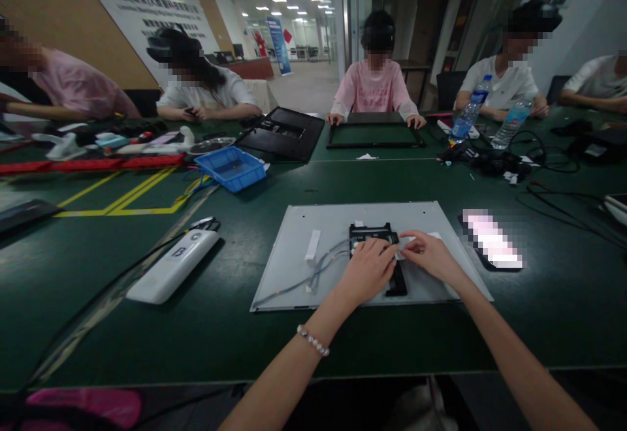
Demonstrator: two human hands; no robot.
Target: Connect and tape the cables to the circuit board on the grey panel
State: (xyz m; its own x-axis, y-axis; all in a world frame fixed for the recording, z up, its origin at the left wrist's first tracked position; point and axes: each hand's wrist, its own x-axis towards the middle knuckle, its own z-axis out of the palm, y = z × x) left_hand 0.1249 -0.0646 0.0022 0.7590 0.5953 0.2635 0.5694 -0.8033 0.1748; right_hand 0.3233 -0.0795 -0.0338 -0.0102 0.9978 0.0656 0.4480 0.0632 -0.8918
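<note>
A flat silver-grey panel (284, 261), like the back of a display, lies on the table in front of me. On its middle rests a black plastic bracket (398, 282) with several thin grey cables (321, 268) running off to the left. My left hand (372, 266) is curled over the bracket, fingers close together and tips at its right side. Beside it, my right hand (434, 258) pinches a small white piece of tape (402, 245) between thumb and forefinger at the bracket's right edge. A white strip (312, 245) is stuck on the panel's left part.
Left of the panel lies a white power bank (174, 268) with a cable; a phone (492, 240) lies to the right. Farther back are a blue tray (232, 168), a black laptop-like shell (284, 132), water bottles (470, 110) and tangled cables (490, 160). Several people sit around the table.
</note>
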